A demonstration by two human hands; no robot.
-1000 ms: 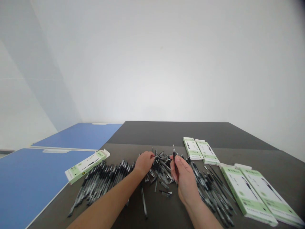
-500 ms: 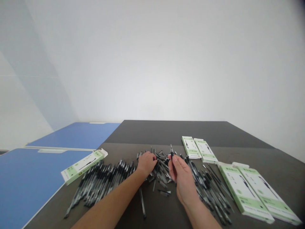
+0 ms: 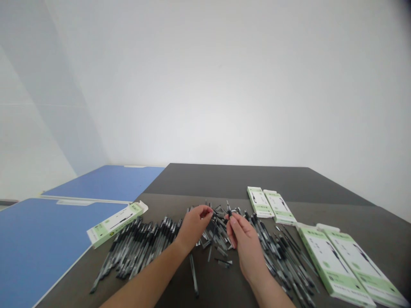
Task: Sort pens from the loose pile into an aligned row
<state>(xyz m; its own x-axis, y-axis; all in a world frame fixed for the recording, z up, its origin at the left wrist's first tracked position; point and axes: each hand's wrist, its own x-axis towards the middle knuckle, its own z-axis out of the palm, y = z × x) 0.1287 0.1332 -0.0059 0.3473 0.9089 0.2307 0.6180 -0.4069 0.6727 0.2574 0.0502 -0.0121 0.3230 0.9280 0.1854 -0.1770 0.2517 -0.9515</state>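
Observation:
My right hand (image 3: 245,239) is closed around an uncapped pen (image 3: 229,209), held upright with its metal tip pointing up. Left of it, thumb and forefinger of my left hand (image 3: 195,224) are pinched together above the heap. Whatever sits between those fingertips is too small to make out. Beneath and between the hands lies a loose pile of pen caps (image 3: 220,237). Many assembled pens (image 3: 141,248) lie in a row to the left, beside my left forearm. More pen barrels (image 3: 285,261) are spread to the right of my right hand.
A green and white pen box (image 3: 117,222) lies at the left by the row. Two more boxes (image 3: 260,202) lie farther back on the right, and two larger-looking ones (image 3: 334,265) at near right. A single pen (image 3: 194,276) lies near the front. Blue tabletops (image 3: 64,239) adjoin the dark table.
My left hand has risen a little from the cap pile, its fingers now pinched toward the pen. The right hand keeps the pen nearly in place. The view has shifted slightly.

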